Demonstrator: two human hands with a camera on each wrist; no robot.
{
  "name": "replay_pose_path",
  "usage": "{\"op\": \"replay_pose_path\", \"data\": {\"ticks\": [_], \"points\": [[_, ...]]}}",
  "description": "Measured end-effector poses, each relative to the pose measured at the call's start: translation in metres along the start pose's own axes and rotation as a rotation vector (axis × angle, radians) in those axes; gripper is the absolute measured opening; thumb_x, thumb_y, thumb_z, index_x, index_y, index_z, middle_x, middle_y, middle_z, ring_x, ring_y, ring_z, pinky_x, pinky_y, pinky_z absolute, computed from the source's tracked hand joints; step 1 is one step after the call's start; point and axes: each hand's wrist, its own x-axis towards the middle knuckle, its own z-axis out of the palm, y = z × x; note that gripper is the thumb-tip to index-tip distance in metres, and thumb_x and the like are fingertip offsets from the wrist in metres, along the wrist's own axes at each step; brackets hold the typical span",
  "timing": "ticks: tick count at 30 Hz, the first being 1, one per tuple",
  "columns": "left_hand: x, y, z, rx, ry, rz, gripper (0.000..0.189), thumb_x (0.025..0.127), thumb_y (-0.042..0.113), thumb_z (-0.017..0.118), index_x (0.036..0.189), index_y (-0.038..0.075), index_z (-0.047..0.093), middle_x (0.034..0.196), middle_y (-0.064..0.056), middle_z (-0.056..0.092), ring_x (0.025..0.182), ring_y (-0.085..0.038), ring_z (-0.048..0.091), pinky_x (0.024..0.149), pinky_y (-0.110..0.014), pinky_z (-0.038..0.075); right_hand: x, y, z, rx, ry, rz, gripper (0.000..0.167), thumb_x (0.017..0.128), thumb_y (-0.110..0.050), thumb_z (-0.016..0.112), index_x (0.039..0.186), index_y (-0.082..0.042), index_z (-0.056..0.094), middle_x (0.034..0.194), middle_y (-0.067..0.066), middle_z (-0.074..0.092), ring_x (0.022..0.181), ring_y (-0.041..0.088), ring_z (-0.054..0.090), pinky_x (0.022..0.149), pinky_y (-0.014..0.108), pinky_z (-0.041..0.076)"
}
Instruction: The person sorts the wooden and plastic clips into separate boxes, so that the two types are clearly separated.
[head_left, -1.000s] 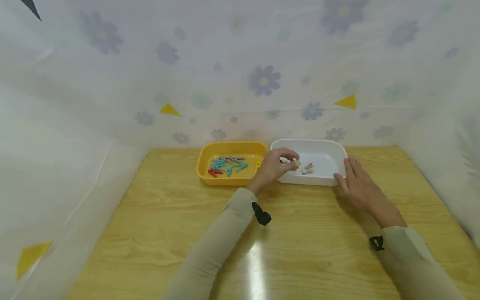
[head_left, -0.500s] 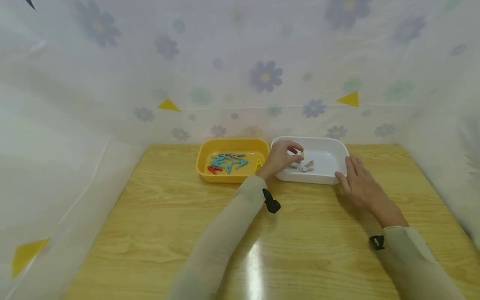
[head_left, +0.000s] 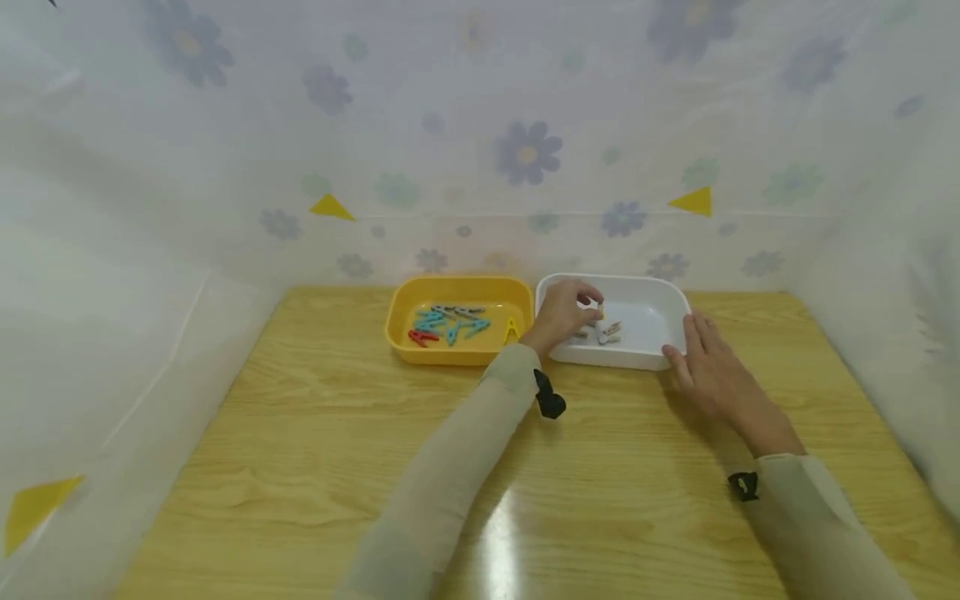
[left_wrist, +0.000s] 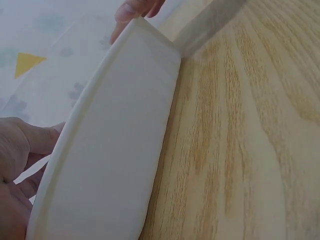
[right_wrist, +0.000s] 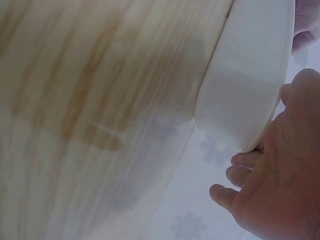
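My left hand [head_left: 558,317] is over the left part of the white tray [head_left: 660,358], its thumb and index finger pinching a small pale clothespin [head_left: 601,308]. Just beneath lie several small wooden clothespins [head_left: 612,328] on the tray floor. In the left wrist view the tray's near wall [left_wrist: 110,130] hides what the fingertips hold. My right hand [head_left: 712,371] rests against the tray's right end, fingers fairly straight along the outside and thumb at the near corner. The right wrist view shows this hand [right_wrist: 280,170] at the tray's rounded corner, its thumb at the rim.
Left of the white tray, nearly touching it, stands a yellow tray [head_left: 457,358]. Inside are several blue clothespins [head_left: 452,333], a red one [head_left: 422,337], a yellow one [head_left: 512,329] and some grey ones [head_left: 468,312]. A flower-print curtain [head_left: 450,167] hangs behind the wooden table [head_left: 300,467].
My left hand has moved slightly right and lifted a little within the white tray, with the pale clothespin showing between its fingertips. The right hand has stayed against the tray.
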Motion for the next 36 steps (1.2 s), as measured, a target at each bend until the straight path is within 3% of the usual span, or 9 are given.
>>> {"op": "replay_pose_path", "data": {"ticks": [14,19,36], "points": [[0.019,-0.008,0.013,0.08,-0.065,-0.023,0.021,0.092,0.012,0.08,0.112,0.007,0.078,0.111,-0.005,0.073,0.1,-0.016,0.066,0.083,-0.02,0.051,-0.002,-0.004,-0.002,0.002,-0.004,0.018,0.076,0.113,-0.04,0.028,0.156,0.018,0.005,0.162,0.04,0.003,0.15,0.056,0.004,0.12,0.065,0.012],[0.022,-0.009,0.017,0.063,-0.072,-0.071,0.022,0.092,0.012,0.08,0.113,0.007,0.078,0.112,-0.004,0.073,0.1,-0.014,0.066,0.083,-0.02,0.052,-0.003,-0.005,-0.001,-0.004,0.002,0.026,0.076,0.113,-0.04,0.028,0.156,0.017,0.005,0.163,0.039,0.003,0.15,0.056,0.005,0.119,0.066,0.014],[0.027,-0.013,0.016,-0.094,-0.091,-0.08,0.03,0.091,0.009,0.08,0.12,0.005,0.075,0.118,-0.006,0.072,0.104,-0.018,0.066,0.084,-0.022,0.053,-0.004,-0.007,-0.005,-0.019,-0.023,0.044,0.076,0.113,-0.042,0.024,0.157,0.016,0.002,0.163,0.038,0.0,0.151,0.055,0.002,0.12,0.064,0.013]]}}
